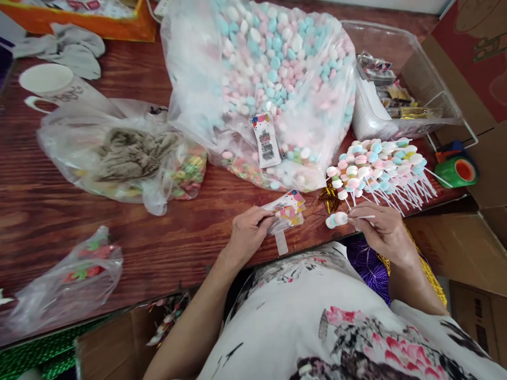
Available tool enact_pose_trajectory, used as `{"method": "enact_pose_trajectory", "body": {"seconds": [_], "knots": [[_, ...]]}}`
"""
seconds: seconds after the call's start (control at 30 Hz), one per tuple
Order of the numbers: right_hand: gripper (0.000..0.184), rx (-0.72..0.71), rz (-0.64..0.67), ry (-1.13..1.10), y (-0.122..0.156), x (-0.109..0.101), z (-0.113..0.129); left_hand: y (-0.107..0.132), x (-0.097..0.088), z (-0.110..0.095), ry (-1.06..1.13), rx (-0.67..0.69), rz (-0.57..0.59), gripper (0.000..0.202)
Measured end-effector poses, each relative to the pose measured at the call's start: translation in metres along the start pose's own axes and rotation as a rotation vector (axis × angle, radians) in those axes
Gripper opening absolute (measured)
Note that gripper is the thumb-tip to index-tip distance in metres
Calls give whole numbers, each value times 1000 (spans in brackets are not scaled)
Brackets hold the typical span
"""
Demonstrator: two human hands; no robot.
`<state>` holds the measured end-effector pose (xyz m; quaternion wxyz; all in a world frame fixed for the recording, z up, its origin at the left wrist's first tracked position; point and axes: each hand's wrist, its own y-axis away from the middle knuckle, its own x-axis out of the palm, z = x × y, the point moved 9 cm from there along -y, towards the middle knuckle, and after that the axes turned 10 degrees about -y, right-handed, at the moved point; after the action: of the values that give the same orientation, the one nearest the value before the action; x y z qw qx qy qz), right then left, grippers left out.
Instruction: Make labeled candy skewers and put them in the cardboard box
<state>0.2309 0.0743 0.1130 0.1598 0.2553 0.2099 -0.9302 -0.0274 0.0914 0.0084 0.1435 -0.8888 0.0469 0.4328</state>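
Note:
My left hand (pixel 249 232) pinches the edge of a small printed clear packet (pixel 291 208) at the table's front edge; more than one packet seems to overlap there. In my right hand (pixel 382 229) is the white stick of a candy skewer (pixel 337 219), its pastel candies pointing left toward the packet. Just beyond that hand lies a heap of similar candy skewers (pixel 376 163), sticks toward me. Gold tinsel strips (pixel 329 198) stick out beside the heap. A big clear bag of pastel candies (pixel 273 63) lies farther back, with a printed label packet (pixel 265 141) on it.
At the right are a clear plastic bin (pixel 412 42) of packets and a green tape roll (pixel 455 172). Leftward lie a bag with a brown cloth (pixel 134 153), a white mug (pixel 59 87), a grey cloth (pixel 75 47) and a small plastic bag (pixel 75 285). An orange box (pixel 130 24) stands behind.

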Motion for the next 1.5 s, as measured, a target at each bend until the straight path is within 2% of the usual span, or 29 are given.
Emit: {"method": "enact_pose_trajectory", "body": {"seconds": [0.07,0.13,0.27,0.37,0.47,0.6,0.7,0.8,0.87,1.0,1.07,1.13,1.33,1.5], "knots": [[14,24,-87,-34,6,-9,-5,0,0,0,28,12,20,19],[12,56,-106,-47,14,-12,-13,1,0,0,41,23,33,20],[11,91,-41,19,28,-15,-26,3,2,6,50,17,30,20],[12,91,33,72,34,-19,-25,3,3,9,73,13,23,20],[12,51,134,69,32,-11,-13,2,5,11,85,7,21,18],[15,-12,286,108,22,14,2,0,5,8,77,6,25,17],[19,-19,309,170,15,20,2,1,4,6,85,13,18,18],[18,23,246,148,12,10,-4,3,3,4,109,27,-3,17],[13,21,127,33,13,-2,-1,3,3,4,120,37,-14,17],[20,-1,-352,-289,17,-34,9,3,2,4,129,45,-17,15],[19,-14,-517,-349,16,-36,11,2,2,3,127,48,-12,14],[16,-47,-540,-333,7,-25,13,2,2,3,121,50,-10,14],[16,-72,-409,-376,-15,17,-5,3,1,0,114,72,-39,13],[11,11,-437,-400,-8,23,-22,5,0,-1,110,78,-56,17]]}}
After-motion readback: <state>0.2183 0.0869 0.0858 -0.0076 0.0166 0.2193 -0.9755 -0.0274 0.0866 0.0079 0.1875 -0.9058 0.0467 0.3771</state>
